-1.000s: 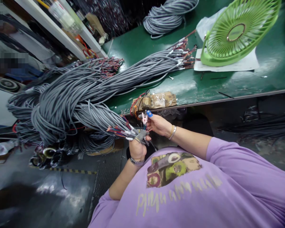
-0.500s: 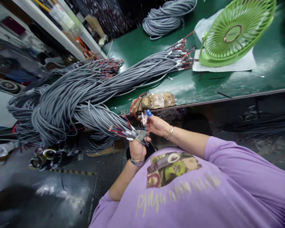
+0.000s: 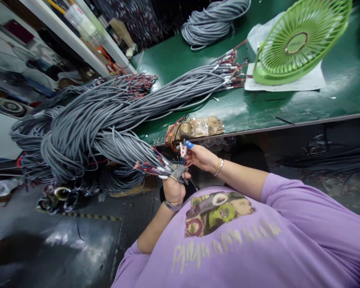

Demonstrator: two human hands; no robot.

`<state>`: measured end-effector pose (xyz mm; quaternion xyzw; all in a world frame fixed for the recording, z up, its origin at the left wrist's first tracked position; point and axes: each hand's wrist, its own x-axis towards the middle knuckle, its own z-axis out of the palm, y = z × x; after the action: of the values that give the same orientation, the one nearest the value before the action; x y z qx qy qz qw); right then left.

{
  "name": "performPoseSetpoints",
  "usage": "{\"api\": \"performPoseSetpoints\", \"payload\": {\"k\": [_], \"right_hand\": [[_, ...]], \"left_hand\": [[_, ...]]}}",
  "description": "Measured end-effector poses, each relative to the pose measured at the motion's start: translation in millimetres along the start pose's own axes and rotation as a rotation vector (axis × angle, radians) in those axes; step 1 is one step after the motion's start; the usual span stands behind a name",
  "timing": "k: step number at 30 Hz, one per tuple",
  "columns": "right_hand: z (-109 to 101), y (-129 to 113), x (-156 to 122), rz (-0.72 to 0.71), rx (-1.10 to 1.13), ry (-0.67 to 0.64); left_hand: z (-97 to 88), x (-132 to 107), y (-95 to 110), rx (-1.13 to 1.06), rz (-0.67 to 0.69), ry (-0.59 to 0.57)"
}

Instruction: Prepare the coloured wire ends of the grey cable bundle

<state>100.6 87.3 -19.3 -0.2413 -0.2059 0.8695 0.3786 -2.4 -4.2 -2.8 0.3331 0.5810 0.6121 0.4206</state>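
Note:
My left hand [image 3: 174, 191] is closed around the end of a grey cable [image 3: 179, 173] whose jacket is stripped back. Thin coloured wires [image 3: 183, 161] fan up from that end toward my right hand [image 3: 205, 157]. The right fingers are pinched on a small pale pink clip [image 3: 183, 150]; a blue covering shows on one fingertip. How the clip meets the wires is too small to make out. Just left of my left hand lie the ends of a thick bundle of grey cables [image 3: 123, 146], with white sleeves and red and blue wires.
A wooden block [image 3: 202, 126] wrapped with tape and wires sits at the edge of the green table [image 3: 303, 106]. Behind it lie more grey cables [image 3: 180, 86], a coiled cable [image 3: 210, 24] and a green fan [image 3: 297, 44] on white paper. Tape rolls [image 3: 61, 195] are low at left.
My right hand has shifted slightly to the right, and the coloured wires now appear more spread out. The left hand keeps its grip on the cable almost in place.

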Motion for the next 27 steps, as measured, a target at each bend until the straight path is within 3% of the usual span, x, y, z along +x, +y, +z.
{"api": "performPoseSetpoints", "payload": {"k": [7, 14, 20, 27], "right_hand": [[3.9, 1.5, 7.4, 0.074, 0.065, 0.015], [7.4, 3.9, 10.6, 0.057, 0.146, 0.066], [4.7, 6.1, 7.4, 0.092, 0.164, 0.003], [2.6, 1.0, 1.9, 0.115, 0.105, -0.028]], "left_hand": [[1.1, 4.5, -5.6, -0.011, 0.011, 0.028], [0.8, 6.2, -12.3, -0.015, 0.008, 0.041], [-0.5, 1.2, -9.4, 0.004, -0.001, 0.048], [-7.7, -2.2, -12.0, 0.077, 0.084, 0.055]]}}
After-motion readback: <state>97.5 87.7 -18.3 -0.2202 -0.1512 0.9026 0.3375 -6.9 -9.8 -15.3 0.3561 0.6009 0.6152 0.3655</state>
